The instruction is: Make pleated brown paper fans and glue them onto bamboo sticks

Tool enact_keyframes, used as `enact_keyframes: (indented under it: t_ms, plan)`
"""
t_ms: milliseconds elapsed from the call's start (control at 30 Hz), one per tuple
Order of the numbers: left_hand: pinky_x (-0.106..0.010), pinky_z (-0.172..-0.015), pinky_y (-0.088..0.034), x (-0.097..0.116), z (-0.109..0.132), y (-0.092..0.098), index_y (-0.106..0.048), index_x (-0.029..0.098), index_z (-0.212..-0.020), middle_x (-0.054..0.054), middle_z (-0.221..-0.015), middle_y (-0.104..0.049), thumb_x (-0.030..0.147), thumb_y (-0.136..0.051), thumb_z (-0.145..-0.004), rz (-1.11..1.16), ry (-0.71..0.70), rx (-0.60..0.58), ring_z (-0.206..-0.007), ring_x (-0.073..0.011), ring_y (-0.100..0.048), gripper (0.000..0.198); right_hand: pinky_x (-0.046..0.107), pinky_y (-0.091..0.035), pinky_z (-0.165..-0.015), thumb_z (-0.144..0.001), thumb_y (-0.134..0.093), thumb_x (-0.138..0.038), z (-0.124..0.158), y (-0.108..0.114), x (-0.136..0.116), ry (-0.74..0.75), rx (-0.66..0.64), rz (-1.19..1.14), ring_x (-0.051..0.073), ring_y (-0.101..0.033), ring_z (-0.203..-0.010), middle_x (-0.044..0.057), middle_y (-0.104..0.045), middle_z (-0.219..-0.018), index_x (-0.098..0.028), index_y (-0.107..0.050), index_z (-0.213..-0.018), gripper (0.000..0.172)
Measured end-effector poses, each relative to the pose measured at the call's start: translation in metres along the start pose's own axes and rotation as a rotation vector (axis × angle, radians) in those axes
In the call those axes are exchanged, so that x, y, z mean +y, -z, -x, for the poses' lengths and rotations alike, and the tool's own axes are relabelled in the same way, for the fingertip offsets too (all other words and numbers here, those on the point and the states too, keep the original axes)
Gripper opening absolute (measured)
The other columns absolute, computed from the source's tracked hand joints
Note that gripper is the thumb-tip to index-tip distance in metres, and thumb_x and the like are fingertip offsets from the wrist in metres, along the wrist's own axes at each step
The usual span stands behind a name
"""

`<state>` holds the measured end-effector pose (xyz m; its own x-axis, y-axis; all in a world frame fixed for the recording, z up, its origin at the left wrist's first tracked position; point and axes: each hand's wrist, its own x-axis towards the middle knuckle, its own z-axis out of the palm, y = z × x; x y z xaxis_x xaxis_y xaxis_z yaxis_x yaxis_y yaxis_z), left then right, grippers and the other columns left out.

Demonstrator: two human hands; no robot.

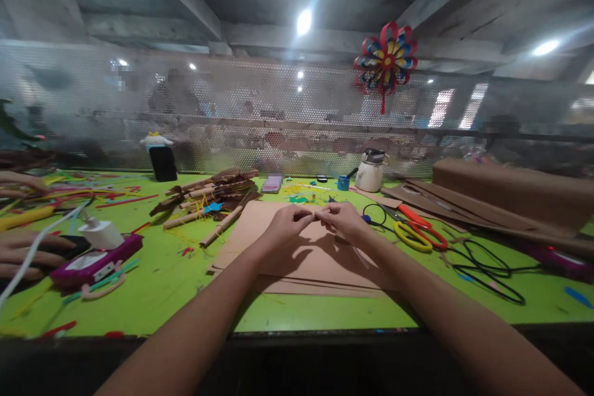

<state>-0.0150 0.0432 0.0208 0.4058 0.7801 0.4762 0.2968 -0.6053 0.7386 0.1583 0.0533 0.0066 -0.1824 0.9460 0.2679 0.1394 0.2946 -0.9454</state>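
Observation:
My left hand (286, 224) and my right hand (346, 221) meet over a stack of brown paper sheets (250, 229). The fingertips of both are pinched together around something small and pale, too small to name. Below my right hand a thin pale strip (361, 258) shows against the paper; I cannot tell whether it joins what the fingers hold. To the right of that hand are a pair of scissors with yellow handles (412, 237) and a pair with red-orange handles (429, 230).
Rolled brown paper tubes (225, 226) lie left of the sheets. Further left are a purple power strip (99, 263) with a white plug (101, 234) and another person's hand (25, 253). A black cable (492, 269), large brown cardboard (515, 192) and a white jug (370, 173) stand or lie rightward.

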Motion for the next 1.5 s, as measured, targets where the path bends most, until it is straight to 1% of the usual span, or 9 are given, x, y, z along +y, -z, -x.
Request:
enact_keyframes:
  t_ms: [167,333,433,533,600,733,1000,1133,1500]
  plan:
    - [-0.025,-0.057,-0.039,0.005,0.001,-0.001,-0.066,0.013,-0.067,-0.005,-0.065,-0.063,0.034,-0.057,-0.072,0.082,0.153,-0.080,-0.065,-0.0171,-0.055,0.023,0.019,-0.029,-0.040,-0.060,-0.069,-0.043,0.007,0.003,-0.001,-0.025,-0.005,-0.039,0.005,-0.039,-0.040,-0.003,-0.051,-0.049,-0.013,-0.057,-0.060,0.032]
    - [-0.023,-0.056,-0.038,0.001,0.002,-0.005,-0.064,0.014,-0.072,-0.003,-0.067,-0.062,0.026,-0.057,-0.071,0.129,0.131,-0.134,-0.062,-0.0135,-0.053,0.013,0.020,-0.028,-0.041,-0.061,-0.069,-0.043,0.008,0.003,-0.002,0.001,0.003,-0.066,0.006,-0.039,-0.040,-0.003,-0.048,-0.046,-0.013,-0.059,-0.060,0.031]
    - [-0.023,-0.055,-0.039,0.001,0.002,-0.006,-0.062,0.014,-0.072,-0.002,-0.062,-0.059,0.027,-0.058,-0.071,0.161,0.145,-0.121,-0.058,-0.0125,-0.052,0.014,0.021,-0.029,-0.044,-0.060,-0.070,-0.041,0.007,0.002,0.001,-0.003,-0.012,-0.166,0.006,-0.041,-0.043,-0.002,-0.052,-0.050,-0.012,-0.060,-0.064,0.031]
    - [-0.024,-0.056,-0.040,0.006,0.003,-0.004,-0.059,0.014,-0.070,-0.003,-0.064,-0.059,0.028,-0.061,-0.070,0.221,0.161,-0.099,-0.060,-0.0127,-0.053,0.014,0.022,-0.033,-0.047,-0.061,-0.071,-0.040,0.006,-0.002,0.006,-0.063,-0.069,-0.251,0.007,-0.046,-0.048,0.001,-0.057,-0.058,-0.011,-0.062,-0.072,0.032]
    - [-0.024,-0.057,-0.041,0.009,0.004,-0.002,-0.058,0.014,-0.068,-0.003,-0.064,-0.059,0.028,-0.061,-0.070,0.236,0.172,-0.076,-0.061,-0.0131,-0.054,0.015,0.022,-0.033,-0.047,-0.061,-0.071,-0.040,0.006,-0.004,0.007,-0.087,-0.096,-0.239,0.008,-0.047,-0.049,0.003,-0.058,-0.059,-0.010,-0.063,-0.074,0.034]
    - [-0.025,-0.057,-0.040,0.010,0.003,0.000,-0.058,0.013,-0.067,-0.003,-0.062,-0.058,0.030,-0.061,-0.071,0.250,0.186,-0.067,-0.060,-0.0132,-0.054,0.018,0.022,-0.032,-0.046,-0.063,-0.070,-0.039,0.008,-0.006,0.007,-0.026,-0.069,-0.185,0.007,-0.045,-0.047,0.002,-0.057,-0.059,-0.010,-0.064,-0.074,0.032]
    - [-0.025,-0.054,-0.037,-0.009,-0.003,0.001,-0.061,0.011,-0.068,-0.005,-0.060,-0.059,0.034,-0.063,-0.070,0.405,0.243,-0.042,-0.054,-0.0115,-0.050,0.022,0.022,-0.033,-0.044,-0.062,-0.070,-0.039,0.011,-0.006,-0.001,-0.006,-0.034,-0.121,0.008,-0.046,-0.045,0.001,-0.056,-0.053,-0.010,-0.063,-0.067,0.030]
    - [-0.025,-0.053,-0.036,-0.009,-0.004,0.003,-0.061,0.011,-0.067,-0.003,-0.058,-0.058,0.037,-0.065,-0.068,0.414,0.261,-0.069,-0.053,-0.0112,-0.049,0.026,0.023,-0.034,-0.044,-0.061,-0.070,-0.038,0.012,-0.007,-0.005,-0.020,-0.044,-0.114,0.009,-0.048,-0.046,0.001,-0.057,-0.053,-0.011,-0.062,-0.066,0.029]
    - [-0.023,-0.051,-0.034,-0.008,-0.002,0.001,-0.061,0.011,-0.068,-0.003,-0.058,-0.059,0.036,-0.062,-0.069,0.376,0.268,-0.011,-0.052,-0.0111,-0.049,0.025,0.023,-0.035,-0.046,-0.063,-0.069,-0.038,0.010,-0.002,0.000,-0.045,-0.162,-0.183,0.008,-0.048,-0.046,0.001,-0.058,-0.056,-0.011,-0.063,-0.070,0.028]
